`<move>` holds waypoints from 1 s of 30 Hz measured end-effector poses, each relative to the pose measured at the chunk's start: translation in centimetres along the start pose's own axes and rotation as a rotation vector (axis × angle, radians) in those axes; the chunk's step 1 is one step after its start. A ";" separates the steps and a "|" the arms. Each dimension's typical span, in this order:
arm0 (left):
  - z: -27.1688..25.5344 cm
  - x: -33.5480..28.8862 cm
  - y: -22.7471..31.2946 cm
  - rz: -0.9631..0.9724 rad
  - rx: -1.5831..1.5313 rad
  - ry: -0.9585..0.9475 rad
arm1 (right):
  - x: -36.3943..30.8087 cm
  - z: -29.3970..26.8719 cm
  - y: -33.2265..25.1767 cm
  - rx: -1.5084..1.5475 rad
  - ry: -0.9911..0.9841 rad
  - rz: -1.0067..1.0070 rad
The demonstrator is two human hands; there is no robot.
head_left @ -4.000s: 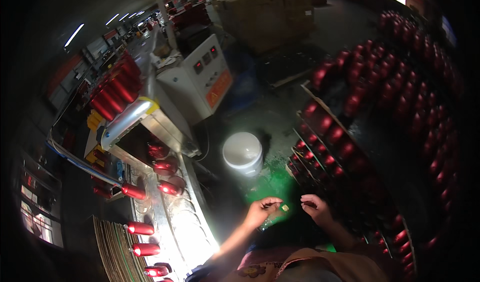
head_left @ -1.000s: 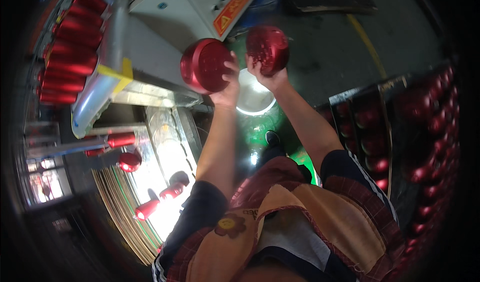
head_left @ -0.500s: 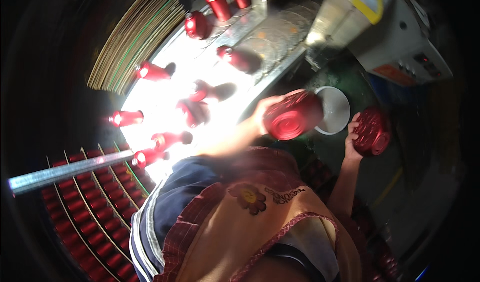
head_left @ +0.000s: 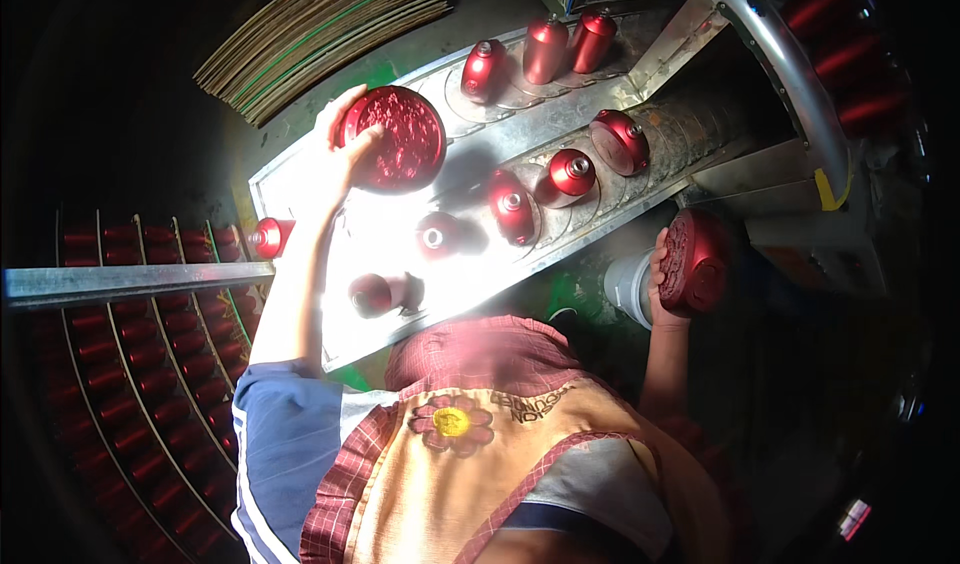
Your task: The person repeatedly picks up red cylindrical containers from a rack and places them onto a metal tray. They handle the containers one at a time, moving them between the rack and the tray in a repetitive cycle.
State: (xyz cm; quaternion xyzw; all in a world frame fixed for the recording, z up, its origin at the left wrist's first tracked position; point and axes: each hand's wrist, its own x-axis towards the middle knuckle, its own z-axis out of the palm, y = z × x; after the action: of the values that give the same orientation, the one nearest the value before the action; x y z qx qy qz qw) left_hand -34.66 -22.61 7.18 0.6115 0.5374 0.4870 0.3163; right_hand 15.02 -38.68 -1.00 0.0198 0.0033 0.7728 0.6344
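Observation:
My left hand [head_left: 345,149] grips a round, flat red flask [head_left: 400,149] with an embossed, glossy face, held up over the brightly lit left end of the metal conveyor [head_left: 455,299]. Its thumb presses on the face and its fingers wrap the rim. Off the conveyor's near right side, my right hand [head_left: 662,279] is closed round a second red flask [head_left: 697,264], whose patterned side faces my fingers. A white bucket [head_left: 628,286] stands just behind that hand. Red flasks with metal necks, such as this one [head_left: 513,209], sit in a row along the conveyor's near lane.
Upright red bottles [head_left: 546,49] stand in the far lane. A metal hood [head_left: 785,74] spans the conveyor at right. Stacked brown sheets [head_left: 320,39] lie behind it. At left, a metal bar [head_left: 140,282] crosses racks of red bottles [head_left: 150,379].
My left hand has carried its flask from beside the bucket leftward and up over the conveyor. My right hand still holds its flask, slightly further left. The view has turned.

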 end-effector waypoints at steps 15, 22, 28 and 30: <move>7.8 8.4 -17.9 -0.149 0.721 0.255 | 2.5 6.4 3.7 -1.575 0.867 -0.745; 4.3 5.2 -13.9 0.028 0.310 0.308 | 20.3 9.7 -2.3 -1.751 0.566 -0.785; -0.9 5.1 -10.2 -0.105 0.209 0.192 | 38.9 2.2 0.1 -2.145 0.283 -0.954; -1.4 6.0 -9.7 -0.144 0.181 0.129 | 43.3 -1.5 0.4 -2.090 0.435 -0.794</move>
State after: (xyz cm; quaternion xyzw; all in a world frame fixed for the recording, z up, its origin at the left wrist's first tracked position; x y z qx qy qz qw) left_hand -39.65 -14.87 0.37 0.5647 0.6411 0.4507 0.2587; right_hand 6.20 3.72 -1.33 -0.6555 -0.5263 0.1288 0.5261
